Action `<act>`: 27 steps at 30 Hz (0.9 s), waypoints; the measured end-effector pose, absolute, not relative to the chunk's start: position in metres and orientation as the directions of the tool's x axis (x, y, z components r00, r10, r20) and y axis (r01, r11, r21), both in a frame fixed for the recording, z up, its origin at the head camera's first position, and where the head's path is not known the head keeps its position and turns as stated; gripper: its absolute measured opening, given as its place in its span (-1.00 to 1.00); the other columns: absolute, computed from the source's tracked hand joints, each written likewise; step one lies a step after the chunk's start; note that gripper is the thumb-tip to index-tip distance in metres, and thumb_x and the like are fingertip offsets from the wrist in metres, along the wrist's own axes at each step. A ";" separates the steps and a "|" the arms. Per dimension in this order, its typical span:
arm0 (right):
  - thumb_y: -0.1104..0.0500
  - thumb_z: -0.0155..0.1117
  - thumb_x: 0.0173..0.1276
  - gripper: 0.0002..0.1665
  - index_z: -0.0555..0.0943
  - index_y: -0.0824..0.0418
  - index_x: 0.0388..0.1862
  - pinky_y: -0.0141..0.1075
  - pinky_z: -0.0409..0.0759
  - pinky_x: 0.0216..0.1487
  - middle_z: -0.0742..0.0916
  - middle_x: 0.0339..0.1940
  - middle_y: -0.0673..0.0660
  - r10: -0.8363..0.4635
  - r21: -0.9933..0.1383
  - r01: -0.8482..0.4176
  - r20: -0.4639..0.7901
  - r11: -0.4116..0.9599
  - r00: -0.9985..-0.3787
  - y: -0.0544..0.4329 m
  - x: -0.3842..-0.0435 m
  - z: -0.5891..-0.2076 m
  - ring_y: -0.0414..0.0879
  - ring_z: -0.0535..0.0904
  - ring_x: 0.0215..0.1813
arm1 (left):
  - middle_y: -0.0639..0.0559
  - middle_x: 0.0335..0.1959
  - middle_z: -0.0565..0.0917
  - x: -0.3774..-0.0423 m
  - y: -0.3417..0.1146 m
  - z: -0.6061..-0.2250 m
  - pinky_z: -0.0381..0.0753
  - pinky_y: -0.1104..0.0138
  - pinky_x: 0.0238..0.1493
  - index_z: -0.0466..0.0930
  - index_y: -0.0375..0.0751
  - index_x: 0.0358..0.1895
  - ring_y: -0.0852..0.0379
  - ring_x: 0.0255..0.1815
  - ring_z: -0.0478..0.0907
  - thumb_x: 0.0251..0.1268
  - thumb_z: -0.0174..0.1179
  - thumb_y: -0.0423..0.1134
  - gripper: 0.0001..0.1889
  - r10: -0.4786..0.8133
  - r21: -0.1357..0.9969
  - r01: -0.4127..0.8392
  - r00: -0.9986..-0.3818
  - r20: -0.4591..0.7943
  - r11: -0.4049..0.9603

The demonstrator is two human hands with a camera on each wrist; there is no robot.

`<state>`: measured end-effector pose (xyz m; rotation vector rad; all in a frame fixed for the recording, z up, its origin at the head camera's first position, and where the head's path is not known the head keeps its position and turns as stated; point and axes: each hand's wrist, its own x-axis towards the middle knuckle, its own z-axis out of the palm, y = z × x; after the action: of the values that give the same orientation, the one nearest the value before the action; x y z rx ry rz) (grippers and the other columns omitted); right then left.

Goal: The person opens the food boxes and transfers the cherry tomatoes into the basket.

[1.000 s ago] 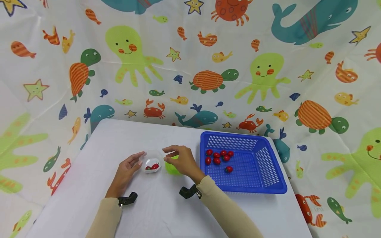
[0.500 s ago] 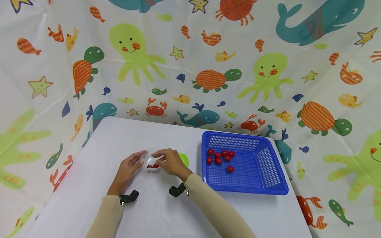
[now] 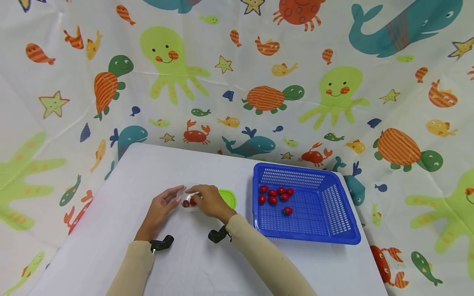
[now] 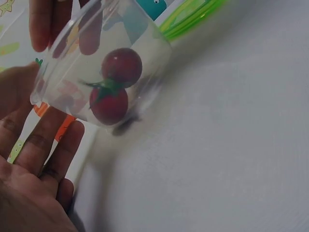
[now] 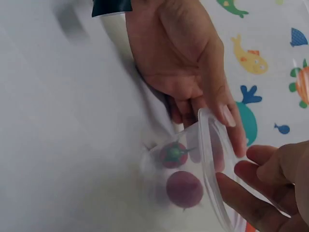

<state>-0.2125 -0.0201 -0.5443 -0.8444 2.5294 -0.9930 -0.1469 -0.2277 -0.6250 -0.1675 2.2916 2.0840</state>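
My left hand (image 3: 163, 209) grips the rim of a clear plastic tub (image 5: 208, 150), thumb at its edge. Two red cherry tomatoes (image 4: 121, 67) lie inside the tub; one shows its green stalk star in the left wrist view. My right hand (image 3: 210, 201) comes in from the right, its slightly bent fingers (image 5: 236, 195) reaching into the tub's mouth, with nothing seen between them. A bright green lid (image 3: 228, 199) lies on the table just behind the right hand, partly hidden by it.
A blue perforated basket (image 3: 307, 235) stands on the right of the white table (image 3: 196, 263), with several cherry tomatoes (image 3: 273, 200) grouped toward its left side. A cloth with sea animals (image 3: 222, 102) hangs behind the table.
My right hand has moved left from above the green lid to the tub, uncovering part of the lid. My left hand stays at the tub. The head view has shifted slightly.
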 end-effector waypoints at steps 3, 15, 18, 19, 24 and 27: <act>0.22 0.17 0.64 -0.63 0.77 -0.04 0.25 -0.15 0.62 0.42 0.79 0.30 -0.06 -0.577 -0.717 -0.372 -0.052 0.590 -0.815 -0.019 -0.213 -0.546 -0.16 0.73 0.19 | -0.09 0.63 0.42 -0.147 -0.227 -0.624 -0.05 -0.30 0.71 0.44 -0.08 0.55 -0.14 0.75 0.14 0.59 0.26 -0.05 -0.43 -0.053 0.988 -0.113 -0.993 -0.108 0.101; 0.18 0.38 0.55 -0.68 0.78 -0.02 0.21 -0.09 0.49 0.39 0.85 0.17 -0.08 -0.619 -0.441 -0.584 0.080 0.681 -0.782 -0.029 -0.212 -0.553 -0.20 0.72 0.31 | -0.12 0.62 0.44 -0.147 -0.228 -0.624 -0.03 -0.24 0.73 0.44 -0.11 0.54 -0.14 0.73 0.19 0.59 0.26 -0.12 -0.45 -0.050 0.992 -0.098 -0.994 -0.094 0.080; 0.22 0.34 0.56 -0.68 0.78 -0.01 0.21 -0.10 0.49 0.39 0.84 0.17 -0.07 -0.634 -0.478 -0.592 0.091 0.649 -0.768 -0.030 -0.213 -0.553 -0.19 0.72 0.32 | -0.14 0.62 0.43 -0.147 -0.228 -0.625 -0.01 -0.26 0.72 0.44 -0.12 0.55 -0.16 0.73 0.19 0.59 0.27 -0.12 -0.44 -0.053 0.992 -0.100 -0.994 -0.096 0.079; 0.24 0.32 0.57 -0.67 0.78 -0.01 0.21 -0.12 0.49 0.38 0.84 0.18 -0.07 -0.633 -0.495 -0.589 0.097 0.639 -0.768 -0.030 -0.214 -0.552 -0.19 0.71 0.32 | -0.14 0.62 0.42 -0.147 -0.227 -0.625 -0.01 -0.27 0.72 0.43 -0.13 0.55 -0.17 0.73 0.19 0.59 0.27 -0.12 -0.44 -0.052 0.991 -0.102 -0.994 -0.098 0.081; 0.22 0.43 0.49 -0.64 0.78 -0.02 0.21 -0.08 0.51 0.41 0.85 0.16 -0.07 -0.606 -0.437 -0.582 0.101 0.685 -0.789 -0.031 -0.214 -0.549 -0.17 0.73 0.28 | -0.09 0.63 0.42 -0.147 -0.227 -0.624 0.02 -0.25 0.71 0.43 -0.07 0.56 -0.14 0.72 0.20 0.60 0.25 -0.09 -0.44 -0.047 0.990 -0.104 -0.994 -0.099 0.100; 0.17 0.55 0.39 -0.61 0.80 -0.02 0.18 -0.04 0.50 0.44 0.87 0.10 -0.07 -0.619 -0.344 -0.598 0.057 0.725 -0.783 -0.032 -0.212 -0.548 -0.18 0.75 0.24 | -0.05 0.61 0.46 -0.148 -0.227 -0.625 0.04 -0.20 0.72 0.45 -0.04 0.55 -0.08 0.72 0.23 0.60 0.26 -0.07 -0.45 -0.051 0.989 -0.099 -0.994 -0.093 0.109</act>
<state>-0.2120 -0.0324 -0.5480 -1.0098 2.8596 -0.5367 -0.1478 -0.2271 -0.6246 -0.1561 2.3125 2.0676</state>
